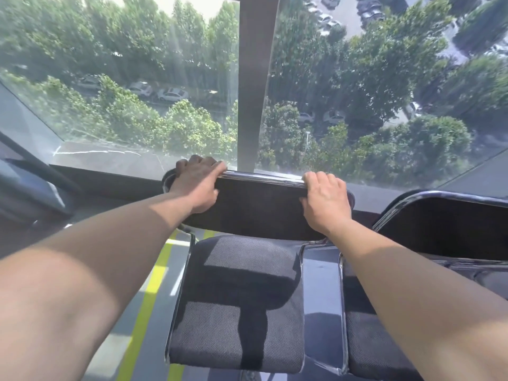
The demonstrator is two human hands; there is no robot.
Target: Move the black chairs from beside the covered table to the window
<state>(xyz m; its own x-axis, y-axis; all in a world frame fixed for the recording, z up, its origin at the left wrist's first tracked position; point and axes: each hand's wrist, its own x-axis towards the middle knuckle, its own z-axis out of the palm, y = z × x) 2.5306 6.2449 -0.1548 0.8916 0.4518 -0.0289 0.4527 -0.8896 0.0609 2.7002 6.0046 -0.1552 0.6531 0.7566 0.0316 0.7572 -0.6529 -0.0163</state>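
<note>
Bare forearms lead to the left hand and right hand, gripping well apart the backrest of a black fabric chrome-framed chair, already at the glass window beyond them, so probably only release remains.

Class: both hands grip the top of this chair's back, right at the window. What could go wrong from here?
1. The left hand and right hand curl over the top rail of the chair, close to the window; a push forward might pinch fingers or knock the glass.
2. The second chair stands close on the right; the metal frames could clash.
</note>
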